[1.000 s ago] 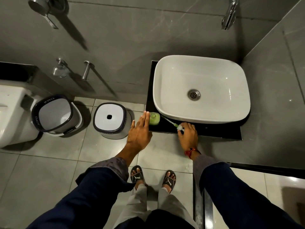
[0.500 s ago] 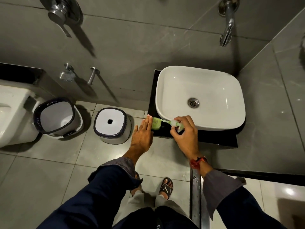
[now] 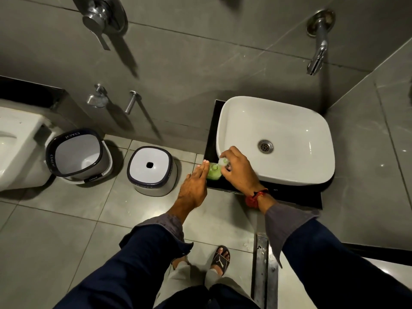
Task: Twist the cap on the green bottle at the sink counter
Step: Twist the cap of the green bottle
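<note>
A small green bottle [image 3: 214, 172] stands on the black counter [image 3: 289, 194] at its front left corner, next to the white basin [image 3: 289, 121]. Its open neck shows from above. My left hand [image 3: 193, 188] lies flat with straight fingers touching the bottle's left side. My right hand [image 3: 238, 172] is curled around the whitish pump cap [image 3: 223, 161], which sits just right of and above the bottle's neck, partly hidden by my fingers. I cannot tell whether the cap touches the neck.
A wall tap [image 3: 317, 56] hangs over the basin. On the floor to the left stand a white stool [image 3: 152, 170], a bucket [image 3: 78, 157] and a toilet [image 3: 13, 148]. My sandalled feet are below, by a metal floor drain strip [image 3: 265, 275].
My right hand carried the pump cap left from the counter's front edge up to the bottle's top. My left hand stayed against the bottle. The camera tilted up.
</note>
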Tool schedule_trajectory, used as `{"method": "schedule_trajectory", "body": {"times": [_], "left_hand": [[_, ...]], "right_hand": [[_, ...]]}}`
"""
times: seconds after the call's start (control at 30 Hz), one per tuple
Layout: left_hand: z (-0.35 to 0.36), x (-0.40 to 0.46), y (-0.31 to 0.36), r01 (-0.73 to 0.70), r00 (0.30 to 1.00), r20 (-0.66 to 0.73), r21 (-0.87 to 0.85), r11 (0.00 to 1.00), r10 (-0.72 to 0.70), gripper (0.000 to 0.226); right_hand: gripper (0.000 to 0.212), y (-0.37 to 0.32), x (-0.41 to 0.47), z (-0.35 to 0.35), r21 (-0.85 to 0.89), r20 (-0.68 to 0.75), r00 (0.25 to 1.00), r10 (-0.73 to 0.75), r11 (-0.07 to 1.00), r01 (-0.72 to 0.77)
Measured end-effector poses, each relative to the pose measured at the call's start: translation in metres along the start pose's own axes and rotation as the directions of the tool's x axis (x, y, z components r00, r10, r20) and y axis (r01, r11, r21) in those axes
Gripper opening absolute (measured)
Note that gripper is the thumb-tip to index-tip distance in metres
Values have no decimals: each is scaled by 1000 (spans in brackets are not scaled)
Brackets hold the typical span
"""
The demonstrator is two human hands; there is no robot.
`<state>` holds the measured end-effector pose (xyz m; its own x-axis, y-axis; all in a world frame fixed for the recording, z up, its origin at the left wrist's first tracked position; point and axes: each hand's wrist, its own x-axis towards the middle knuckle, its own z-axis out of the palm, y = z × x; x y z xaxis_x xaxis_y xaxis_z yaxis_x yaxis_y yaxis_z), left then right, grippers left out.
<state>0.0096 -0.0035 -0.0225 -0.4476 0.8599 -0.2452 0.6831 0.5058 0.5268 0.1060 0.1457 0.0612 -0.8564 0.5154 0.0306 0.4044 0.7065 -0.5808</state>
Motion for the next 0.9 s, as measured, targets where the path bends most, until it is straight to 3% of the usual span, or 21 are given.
{"method": "schedule_trajectory", "body": {"times": [0.13,0.5,0.7,0.9], "left_hand": [[2,1,-3,-5,1000,0,2,1000,5,68],[6,-1,-6,-38,999,-19,8,999,38,71],[10,2,-4,-13,999,-28,28,1000,14,73],[16,3,1,18,999,-27,68,998,-17,80]], "right_hand": [[25,-8,18,14,-126,119,992,-43,990,59],[19,-1,20,30,-260,217,971,105,964,-46],[24,-1,22,35,-277,212,972,99,960,-38],[41,-13,20,41,-381,97,968,233,907,-181]]}}
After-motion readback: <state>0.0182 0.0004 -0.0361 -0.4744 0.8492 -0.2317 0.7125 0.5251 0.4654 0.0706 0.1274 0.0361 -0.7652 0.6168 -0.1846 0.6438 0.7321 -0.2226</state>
